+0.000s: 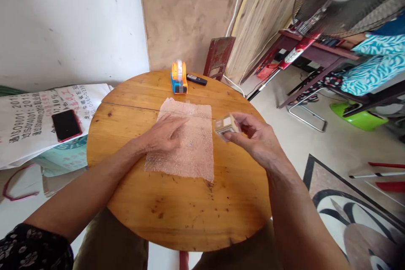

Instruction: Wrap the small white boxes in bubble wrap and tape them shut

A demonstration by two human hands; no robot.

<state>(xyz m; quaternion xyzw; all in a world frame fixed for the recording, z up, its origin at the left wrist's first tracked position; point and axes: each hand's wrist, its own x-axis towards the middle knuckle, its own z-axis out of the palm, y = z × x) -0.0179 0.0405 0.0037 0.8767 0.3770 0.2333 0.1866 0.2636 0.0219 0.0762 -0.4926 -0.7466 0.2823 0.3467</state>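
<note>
A sheet of pinkish bubble wrap [196, 152] lies flat on the round wooden table [190, 215]. My left hand [163, 133] rests on the upper left part of the sheet, palm down with its fingers stretched out. To the right of the sheet, my right hand [253, 135] grips a small box [226, 124] between thumb and fingers, held just above the table. The box is pale with a light label; its print is too blurred to read.
An orange and blue tape dispenser [179, 78] and a black marker-like object [196, 79] sit at the table's far side. At left, a phone [66, 125] lies on a printed white sack [28, 130]. A red chair [219, 57] stands behind; a fan [351, 0] and a seated person [373, 65] are at right.
</note>
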